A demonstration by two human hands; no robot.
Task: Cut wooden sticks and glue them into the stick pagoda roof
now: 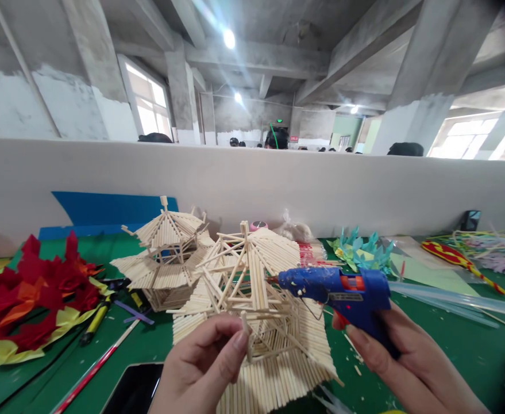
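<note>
My left hand (204, 361) pinches a short wooden stick (247, 334) and holds it upright against the near side of a tilted pagoda model (252, 299) built of thin wooden sticks. My right hand (401, 356) grips a blue hot glue gun (342, 290). Its nozzle points left at the model's roof, just right of the stick. A second, smaller stick pagoda (164, 253) stands behind, to the left.
Red and yellow paper flowers (32, 299) lie at the left, teal paper flowers (362, 250) at the back right. Clear glue sticks (454, 299), a dark phone (135, 388), a red rod (97, 365) and a yellow-handled tool (97, 316) rest on the green mat (463, 339). A grey partition (321, 184) closes off the back.
</note>
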